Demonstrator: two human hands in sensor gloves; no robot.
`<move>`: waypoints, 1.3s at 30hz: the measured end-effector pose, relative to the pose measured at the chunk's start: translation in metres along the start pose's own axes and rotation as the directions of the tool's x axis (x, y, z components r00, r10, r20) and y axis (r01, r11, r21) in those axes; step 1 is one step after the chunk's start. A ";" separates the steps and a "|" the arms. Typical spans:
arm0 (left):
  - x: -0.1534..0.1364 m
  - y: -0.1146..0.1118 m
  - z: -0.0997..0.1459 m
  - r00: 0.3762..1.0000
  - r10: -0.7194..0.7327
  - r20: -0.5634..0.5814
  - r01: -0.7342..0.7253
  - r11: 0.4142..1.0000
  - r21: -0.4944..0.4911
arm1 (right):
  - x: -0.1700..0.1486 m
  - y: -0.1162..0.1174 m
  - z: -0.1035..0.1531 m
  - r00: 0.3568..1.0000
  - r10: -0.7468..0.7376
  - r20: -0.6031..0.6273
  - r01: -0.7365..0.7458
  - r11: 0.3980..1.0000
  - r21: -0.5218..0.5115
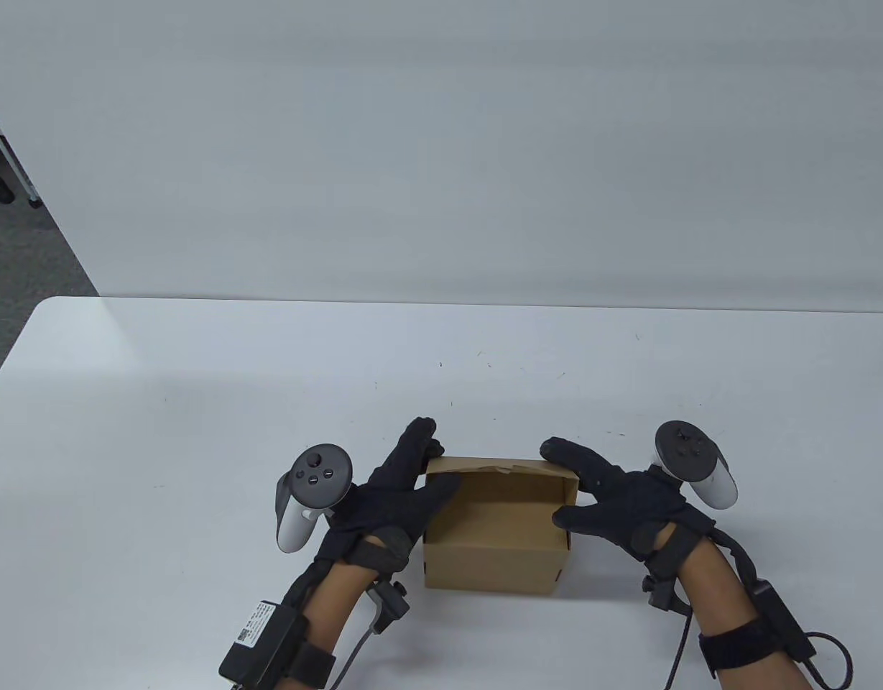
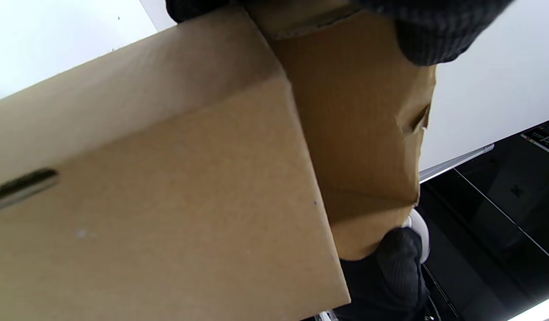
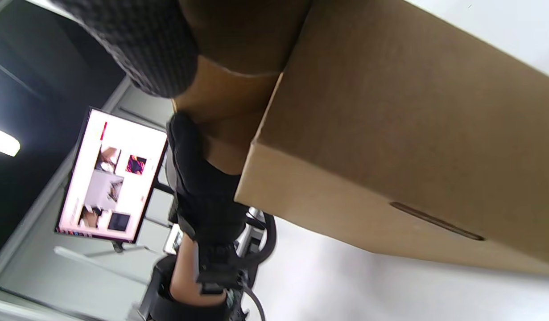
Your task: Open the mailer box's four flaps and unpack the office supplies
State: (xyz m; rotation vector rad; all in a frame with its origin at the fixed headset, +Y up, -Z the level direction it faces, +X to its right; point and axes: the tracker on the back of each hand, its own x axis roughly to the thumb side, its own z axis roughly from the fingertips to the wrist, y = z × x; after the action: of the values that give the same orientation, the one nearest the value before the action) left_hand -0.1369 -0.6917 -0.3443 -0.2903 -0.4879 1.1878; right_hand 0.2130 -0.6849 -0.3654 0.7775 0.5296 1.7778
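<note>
A brown cardboard mailer box (image 1: pixel 495 528) is shown on the white table (image 1: pixel 197 402), close to the table's near edge and between the two gloved hands. The box is held from both sides. The left hand (image 1: pixel 401 496) is pressed against the box's left side, with its fingers (image 1: pixel 421 438) reaching to the far left corner and its thumb laid over the top near the left edge. The right hand (image 1: pixel 613 496) is placed against the box's right side, with fingers (image 1: pixel 560 451) resting on the far right corner and the thumb lying across the top near the right edge. Along the far top edge of the box, a slightly torn cardboard lip (image 1: pixel 502 468) is visible. A tracker is strapped to the back of each hand, the left tracker (image 1: pixel 308 496) lying left of the box and the right tracker (image 1: pixel 692 460) right of it. In the left wrist view, a slot (image 2: pixel 20 187) is seen in the box's front face. In the right wrist view, a lit monitor (image 3: pixel 111 178) appears beyond the box.
</note>
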 end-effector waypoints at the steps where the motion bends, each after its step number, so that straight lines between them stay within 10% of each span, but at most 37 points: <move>1: -0.002 0.000 -0.001 1.000 0.009 0.001 -0.009 1.000 -0.029 | -0.002 0.000 0.000 1.000 -0.023 0.008 0.023 1.000 -0.019; 10: -0.036 -0.013 -0.004 0.994 0.085 -0.071 -0.094 0.985 -0.142 | -0.012 0.013 -0.006 0.944 -0.326 0.046 0.329 0.931 -0.155; 15: -0.047 -0.018 -0.003 0.972 0.214 -0.094 -0.225 0.967 -0.122 | -0.024 0.009 -0.004 0.912 -0.410 0.027 0.405 0.909 0.101; 24: -0.045 -0.020 0.005 0.922 0.259 -0.287 -0.306 0.942 -0.134 | -0.040 0.012 0.001 0.925 -0.243 -0.292 0.281 0.955 0.096; 39: -0.040 -0.018 0.001 0.965 0.250 -0.086 -0.260 0.955 -0.141 | -0.026 0.018 -0.008 0.982 -0.171 -0.077 0.169 0.985 -0.033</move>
State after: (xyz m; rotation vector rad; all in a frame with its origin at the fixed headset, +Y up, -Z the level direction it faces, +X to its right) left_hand -0.1347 -0.7352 -0.3431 -0.5351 -0.4921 1.3893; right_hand 0.2006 -0.7153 -0.3651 0.6263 0.6062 1.6587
